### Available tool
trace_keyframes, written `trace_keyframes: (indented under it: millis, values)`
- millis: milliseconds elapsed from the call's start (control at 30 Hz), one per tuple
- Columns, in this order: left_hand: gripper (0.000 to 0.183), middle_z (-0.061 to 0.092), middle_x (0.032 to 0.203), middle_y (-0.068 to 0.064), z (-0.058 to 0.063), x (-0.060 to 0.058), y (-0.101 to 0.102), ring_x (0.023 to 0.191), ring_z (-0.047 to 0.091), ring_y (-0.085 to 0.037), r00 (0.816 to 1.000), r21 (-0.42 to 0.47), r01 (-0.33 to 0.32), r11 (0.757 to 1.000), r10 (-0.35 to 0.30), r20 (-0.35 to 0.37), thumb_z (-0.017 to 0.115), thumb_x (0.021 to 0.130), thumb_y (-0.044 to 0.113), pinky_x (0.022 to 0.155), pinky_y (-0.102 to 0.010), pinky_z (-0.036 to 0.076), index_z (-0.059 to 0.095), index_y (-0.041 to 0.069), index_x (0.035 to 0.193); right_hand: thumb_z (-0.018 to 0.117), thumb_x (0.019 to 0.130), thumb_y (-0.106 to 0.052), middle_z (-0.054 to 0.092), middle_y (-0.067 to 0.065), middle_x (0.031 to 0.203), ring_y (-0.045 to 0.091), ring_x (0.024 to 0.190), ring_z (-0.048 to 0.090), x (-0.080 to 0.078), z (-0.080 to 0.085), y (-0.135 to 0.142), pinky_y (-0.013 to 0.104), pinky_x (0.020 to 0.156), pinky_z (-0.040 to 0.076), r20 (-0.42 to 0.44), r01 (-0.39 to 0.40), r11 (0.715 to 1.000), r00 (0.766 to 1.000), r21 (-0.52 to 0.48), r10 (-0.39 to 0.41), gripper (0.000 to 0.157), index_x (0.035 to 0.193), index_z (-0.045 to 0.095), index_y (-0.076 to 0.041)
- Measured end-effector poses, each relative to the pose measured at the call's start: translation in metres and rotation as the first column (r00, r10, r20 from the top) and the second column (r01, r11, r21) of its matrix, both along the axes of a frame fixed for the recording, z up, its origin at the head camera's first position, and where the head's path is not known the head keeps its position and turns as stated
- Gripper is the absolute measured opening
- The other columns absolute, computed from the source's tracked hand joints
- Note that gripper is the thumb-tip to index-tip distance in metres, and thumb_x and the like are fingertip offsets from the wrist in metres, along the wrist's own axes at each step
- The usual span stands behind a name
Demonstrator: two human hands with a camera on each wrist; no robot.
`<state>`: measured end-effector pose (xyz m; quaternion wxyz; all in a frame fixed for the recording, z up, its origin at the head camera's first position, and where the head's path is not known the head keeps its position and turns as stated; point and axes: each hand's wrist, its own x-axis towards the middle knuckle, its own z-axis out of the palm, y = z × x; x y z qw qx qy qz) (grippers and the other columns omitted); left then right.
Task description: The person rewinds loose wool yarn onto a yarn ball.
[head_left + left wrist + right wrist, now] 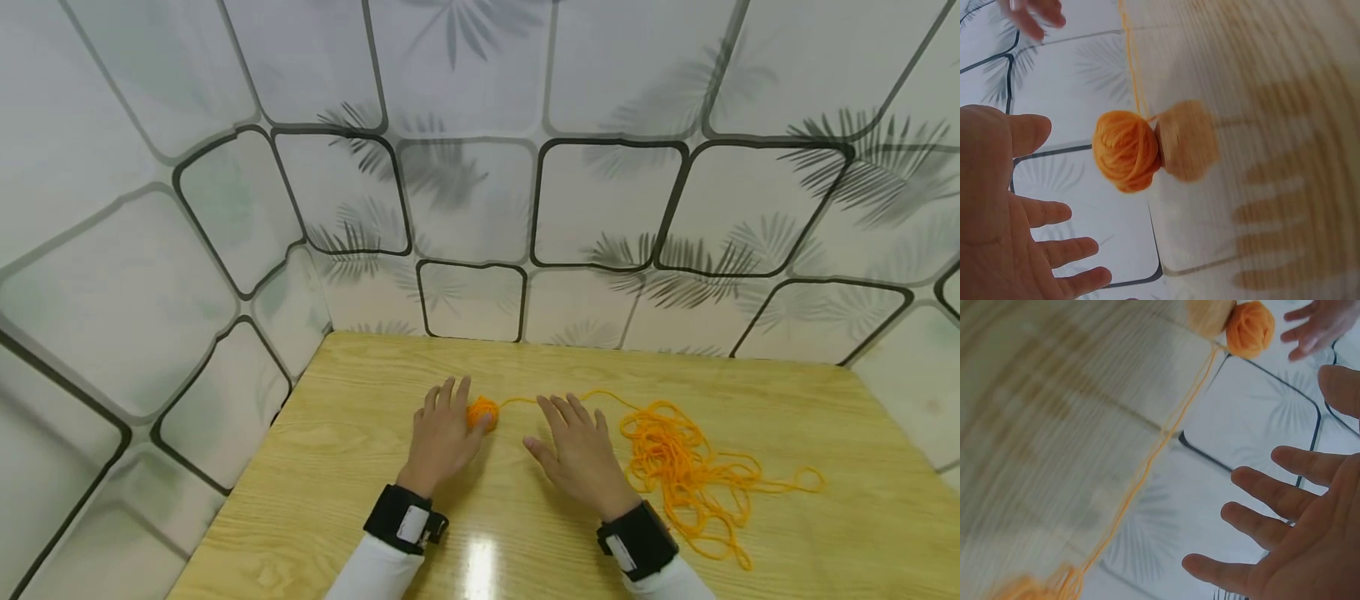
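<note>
A small orange yarn ball (483,412) lies on the wooden table (360,467). My left hand (459,414) lies flat just left of it, fingers spread and holding nothing. In the left wrist view the ball (1125,150) sits apart from the open left hand (1035,212). A single strand (525,400) runs from the ball to a loose orange yarn pile (690,467) on the right. Between ball and pile, my right hand (557,429) rests open, palm down. In the right wrist view the right hand (1285,512) has its fingers spread, with the strand (1147,469) beyond them.
Walls covered in a leaf-print sheet (480,208) close in the table at the back and the left. The glossy tabletop reflects the ball (1188,140). Bare wood stretches in front of both wrists and left of my left hand.
</note>
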<state>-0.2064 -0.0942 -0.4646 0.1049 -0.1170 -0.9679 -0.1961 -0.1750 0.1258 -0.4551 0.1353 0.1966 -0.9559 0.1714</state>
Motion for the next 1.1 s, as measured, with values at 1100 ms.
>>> trace_keyframes:
  millis: [1100]
  values:
    - [0.038, 0.055, 0.092, -0.011, 0.002, -0.02, 0.014, 0.08, 0.052, -0.021, 0.988, 0.229, 0.034, 0.973, -0.067, 0.141, 0.058, 0.085, 0.027, 0.065, -0.032, 0.044, 0.057, -0.002, 0.11, 0.062, 0.075, -0.016, 0.058, 0.003, 0.091, 0.025, 0.089, 0.05, -0.057, -0.007, -0.072, 0.041, 0.07, 0.038, -0.035, -0.07, 0.995, 0.997, 0.075, 0.073, 0.032, 0.108, 0.064, -0.013]
